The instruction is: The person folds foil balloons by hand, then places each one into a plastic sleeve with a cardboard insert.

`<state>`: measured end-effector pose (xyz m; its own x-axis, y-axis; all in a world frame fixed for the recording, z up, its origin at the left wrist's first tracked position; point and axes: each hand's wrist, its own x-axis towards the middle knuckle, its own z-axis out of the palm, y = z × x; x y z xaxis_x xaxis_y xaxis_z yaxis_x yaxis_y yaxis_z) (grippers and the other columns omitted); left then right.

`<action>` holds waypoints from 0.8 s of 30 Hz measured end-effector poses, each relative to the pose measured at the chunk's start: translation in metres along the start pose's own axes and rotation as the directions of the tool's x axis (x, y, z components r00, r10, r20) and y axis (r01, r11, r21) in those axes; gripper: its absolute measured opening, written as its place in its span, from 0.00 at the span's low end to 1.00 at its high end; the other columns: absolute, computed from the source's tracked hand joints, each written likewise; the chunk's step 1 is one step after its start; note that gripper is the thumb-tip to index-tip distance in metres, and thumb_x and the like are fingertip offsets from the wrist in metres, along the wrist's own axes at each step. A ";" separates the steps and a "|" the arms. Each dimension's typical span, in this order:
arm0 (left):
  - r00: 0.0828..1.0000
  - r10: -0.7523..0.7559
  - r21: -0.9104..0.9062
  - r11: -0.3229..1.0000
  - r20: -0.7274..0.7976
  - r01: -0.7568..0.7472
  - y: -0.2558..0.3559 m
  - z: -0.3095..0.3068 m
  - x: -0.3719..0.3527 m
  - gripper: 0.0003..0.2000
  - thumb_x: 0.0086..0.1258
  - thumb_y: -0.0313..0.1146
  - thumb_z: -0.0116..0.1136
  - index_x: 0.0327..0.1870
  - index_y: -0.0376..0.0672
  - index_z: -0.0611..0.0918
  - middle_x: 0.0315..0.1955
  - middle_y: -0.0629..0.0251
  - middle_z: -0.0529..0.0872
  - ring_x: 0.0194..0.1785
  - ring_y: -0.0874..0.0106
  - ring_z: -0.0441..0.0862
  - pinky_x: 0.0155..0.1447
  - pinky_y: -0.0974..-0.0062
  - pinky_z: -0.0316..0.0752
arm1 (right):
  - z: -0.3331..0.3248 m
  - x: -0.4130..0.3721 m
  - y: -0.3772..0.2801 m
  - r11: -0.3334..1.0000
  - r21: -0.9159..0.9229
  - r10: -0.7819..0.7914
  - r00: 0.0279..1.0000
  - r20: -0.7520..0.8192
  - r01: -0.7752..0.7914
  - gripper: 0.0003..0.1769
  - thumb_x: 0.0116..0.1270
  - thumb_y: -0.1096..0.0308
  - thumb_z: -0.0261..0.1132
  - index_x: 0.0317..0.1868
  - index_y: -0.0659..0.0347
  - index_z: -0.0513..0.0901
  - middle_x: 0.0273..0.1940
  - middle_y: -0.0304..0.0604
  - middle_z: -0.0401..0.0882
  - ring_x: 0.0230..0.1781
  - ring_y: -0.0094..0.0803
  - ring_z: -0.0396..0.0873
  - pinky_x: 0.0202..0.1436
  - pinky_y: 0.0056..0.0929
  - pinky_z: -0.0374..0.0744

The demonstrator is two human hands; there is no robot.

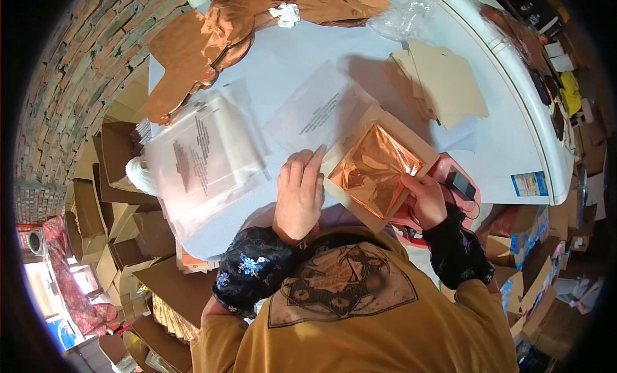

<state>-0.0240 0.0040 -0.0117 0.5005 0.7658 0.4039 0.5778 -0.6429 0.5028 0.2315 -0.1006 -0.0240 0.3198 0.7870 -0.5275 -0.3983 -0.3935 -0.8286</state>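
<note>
My right hand grips the lower right of a tan cardboard sheet with a folded, shiny copper-coloured foil piece on it, thumb on top. My left hand rests flat, fingers stretched out, at the lower edge of a clear plastic bag with printed text. Whether the fingertips pinch the bag's edge I cannot make out. A stack of similar clear printed bags lies on the left of the table. Several tan cardboard sheets are fanned out at the upper right.
Copper-coloured foil pieces cover the table's far edge, with crumpled clear plastic beside them. A pink stool or chair with a black device stands at the right. Cardboard boxes crowd the floor; a brick wall rises left.
</note>
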 end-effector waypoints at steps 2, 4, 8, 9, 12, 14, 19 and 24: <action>0.999 -0.012 0.093 0.996 -0.053 0.016 0.004 -0.003 0.001 0.24 0.67 0.23 0.59 0.67 0.42 0.74 0.57 0.51 0.77 0.60 0.51 0.73 0.64 0.57 0.68 | 0.003 -0.005 -0.007 1.000 -0.008 -0.007 1.000 -0.006 0.007 0.17 0.75 0.67 0.61 0.58 0.69 0.79 0.51 0.42 0.83 0.51 0.29 0.83 0.56 0.31 0.83; 0.998 -0.037 0.068 0.997 -0.045 0.040 -0.009 0.003 0.004 0.24 0.67 0.24 0.60 0.66 0.43 0.75 0.57 0.52 0.77 0.60 0.52 0.73 0.64 0.57 0.69 | 0.004 -0.009 -0.013 1.000 0.021 -0.015 1.000 -0.021 0.015 0.17 0.75 0.67 0.61 0.58 0.70 0.79 0.51 0.42 0.83 0.51 0.29 0.83 0.56 0.31 0.83; 1.000 0.013 0.119 0.993 -0.026 -0.009 -0.016 0.004 0.002 0.21 0.67 0.25 0.61 0.62 0.43 0.79 0.57 0.54 0.78 0.59 0.53 0.75 0.62 0.58 0.70 | -0.007 -0.006 -0.012 0.999 0.048 -0.016 0.999 0.033 0.015 0.17 0.74 0.68 0.62 0.58 0.69 0.79 0.52 0.42 0.83 0.51 0.29 0.83 0.56 0.32 0.83; 0.999 0.036 0.109 0.993 -0.022 -0.033 -0.015 0.005 0.005 0.20 0.67 0.25 0.62 0.61 0.43 0.80 0.57 0.55 0.78 0.59 0.53 0.75 0.62 0.58 0.71 | -0.007 -0.006 -0.012 0.999 0.033 -0.018 1.000 0.017 0.017 0.17 0.74 0.68 0.62 0.58 0.69 0.79 0.52 0.41 0.83 0.51 0.29 0.83 0.56 0.32 0.84; 0.998 0.055 0.013 0.998 -0.012 -0.055 -0.007 0.007 0.011 0.19 0.67 0.26 0.63 0.60 0.41 0.81 0.56 0.54 0.78 0.60 0.54 0.75 0.63 0.60 0.70 | -0.003 -0.006 -0.009 0.999 0.031 -0.012 0.999 -0.033 0.013 0.15 0.74 0.68 0.61 0.56 0.68 0.80 0.51 0.40 0.83 0.51 0.30 0.83 0.55 0.34 0.84; 0.998 0.064 0.019 0.998 0.016 -0.064 -0.006 0.009 0.011 0.19 0.67 0.27 0.63 0.59 0.40 0.81 0.53 0.55 0.79 0.58 0.55 0.75 0.61 0.61 0.71 | 0.001 -0.004 -0.009 0.997 0.067 -0.025 0.999 -0.023 0.026 0.14 0.74 0.69 0.61 0.55 0.68 0.80 0.49 0.40 0.83 0.50 0.30 0.83 0.55 0.35 0.85; 0.999 -0.004 0.050 0.999 0.049 0.002 0.000 0.007 0.018 0.17 0.67 0.31 0.63 0.57 0.42 0.81 0.47 0.59 0.77 0.52 0.57 0.75 0.56 0.60 0.71 | 0.004 0.003 -0.005 0.993 0.108 -0.038 0.999 -0.009 0.039 0.12 0.75 0.69 0.61 0.52 0.69 0.80 0.45 0.40 0.83 0.45 0.30 0.85 0.51 0.33 0.86; 0.998 0.020 0.137 0.990 0.053 -0.027 -0.011 0.011 0.037 0.13 0.65 0.30 0.64 0.50 0.43 0.80 0.45 0.58 0.78 0.50 0.56 0.75 0.52 0.61 0.70 | -0.010 0.013 -0.003 0.998 0.040 -0.052 0.998 0.043 0.050 0.12 0.74 0.68 0.62 0.50 0.68 0.81 0.42 0.40 0.83 0.40 0.29 0.85 0.46 0.28 0.87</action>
<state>-0.0046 0.0392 -0.0104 0.5452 0.7509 0.3727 0.6472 -0.6596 0.3822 0.2456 -0.0939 -0.0303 0.3031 0.8261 -0.4751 -0.4161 -0.3338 -0.8458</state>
